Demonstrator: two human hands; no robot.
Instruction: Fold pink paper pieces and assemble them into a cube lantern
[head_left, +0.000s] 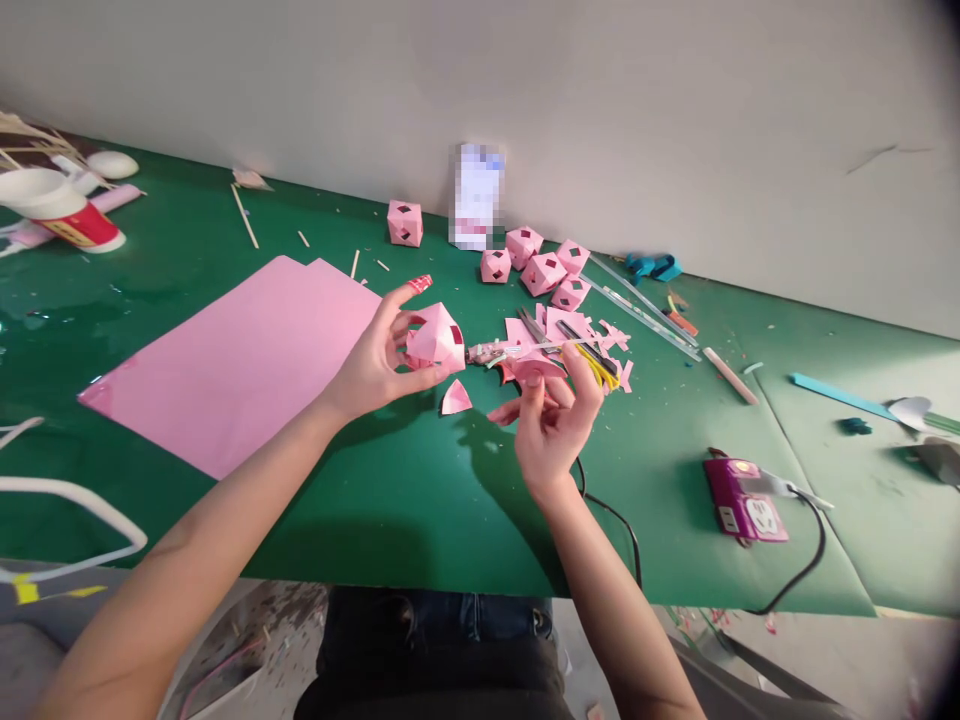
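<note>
My left hand (375, 355) is closed around a hollow pink paper ball (436, 338) with cut-out openings, held above the table. My right hand (555, 420) pinches a curved pink paper piece (538, 368) between thumb and fingers. Between the hands, the narrow nozzle of what looks like a hot glue gun (484, 352) points at the ball; its body is mostly hidden. A small folded pink paper piece (456, 398) lies below the ball. Beyond my right hand, yellow-handled scissors (604, 370) rest on pink paper scraps (616, 335).
Several finished pink paper balls (544, 272) stand near the wall, beside a propped phone (477, 195) with a blurred screen. Large pink sheets (247, 370) lie at left. A paper cup (67, 205) is tipped over. At right sits a purple power socket (746, 500) with a black cable.
</note>
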